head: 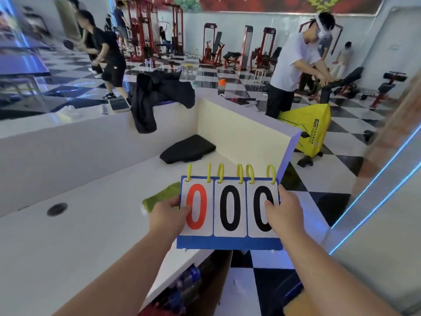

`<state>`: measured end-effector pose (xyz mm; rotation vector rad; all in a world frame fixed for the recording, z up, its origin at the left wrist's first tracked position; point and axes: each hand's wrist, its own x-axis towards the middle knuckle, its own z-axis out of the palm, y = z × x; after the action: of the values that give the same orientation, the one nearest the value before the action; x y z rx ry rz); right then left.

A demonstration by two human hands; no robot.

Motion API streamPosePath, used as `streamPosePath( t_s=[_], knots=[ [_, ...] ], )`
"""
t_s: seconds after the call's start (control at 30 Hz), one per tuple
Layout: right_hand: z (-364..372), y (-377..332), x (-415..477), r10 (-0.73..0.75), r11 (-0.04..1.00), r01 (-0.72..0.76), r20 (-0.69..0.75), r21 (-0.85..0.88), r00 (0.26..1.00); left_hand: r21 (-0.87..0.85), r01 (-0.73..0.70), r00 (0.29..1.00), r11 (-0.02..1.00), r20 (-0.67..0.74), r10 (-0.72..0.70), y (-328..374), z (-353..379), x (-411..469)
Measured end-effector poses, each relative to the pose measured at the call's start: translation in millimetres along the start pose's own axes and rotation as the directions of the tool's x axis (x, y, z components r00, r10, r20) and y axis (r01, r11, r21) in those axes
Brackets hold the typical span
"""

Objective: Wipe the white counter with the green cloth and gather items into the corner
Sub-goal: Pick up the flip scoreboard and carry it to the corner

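The floor [330, 201] is laid in black and white checks. Red weight machines [210, 45] are ranged along the pale far wall [196, 21], which is topped by a painted mural [250, 3]. A yellow exercise bike [312, 131] is stood at right, near blue light strips [376, 177].

counter [91, 236]: white
cloth [163, 197]: green
scoreboard [230, 213]: blue, yellow rings, one orange zero, two black
floor [330, 201]: black-white checks

Bright, even indoor light; the white counter [95, 247] glares softly. Blue strip light [376, 209] glows at 3 o'clock. Wide-angle bending and blur toward the 9 o'clock edge.
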<state>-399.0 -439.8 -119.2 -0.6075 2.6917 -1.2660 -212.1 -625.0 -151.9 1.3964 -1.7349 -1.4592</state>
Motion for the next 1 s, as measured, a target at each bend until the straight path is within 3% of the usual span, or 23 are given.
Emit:
streamPosePath(
  t_s=[0.33, 0.6, 1.0],
  knots=[
    [40, 8, 162, -0.059, 0.995, 0.039, 0.209, 0.097, 0.976, 0.107, 0.137, 0.978, 0.985, -0.172, -0.117, 29, 77, 83],
    [111, -26, 252, -0.128, 0.992, 0.115, 0.379, 0.056, 0.916, 0.008, 0.204, 0.933, 0.979, -0.306, -0.192, 36, 79, 157],
    [240, -69, 396, -0.157, 0.979, 0.201, 0.476, -0.042, 0.866, -0.088, 0.267, 0.873, 0.96, -0.399, -0.28, 39, 95, 309]
  ],
)
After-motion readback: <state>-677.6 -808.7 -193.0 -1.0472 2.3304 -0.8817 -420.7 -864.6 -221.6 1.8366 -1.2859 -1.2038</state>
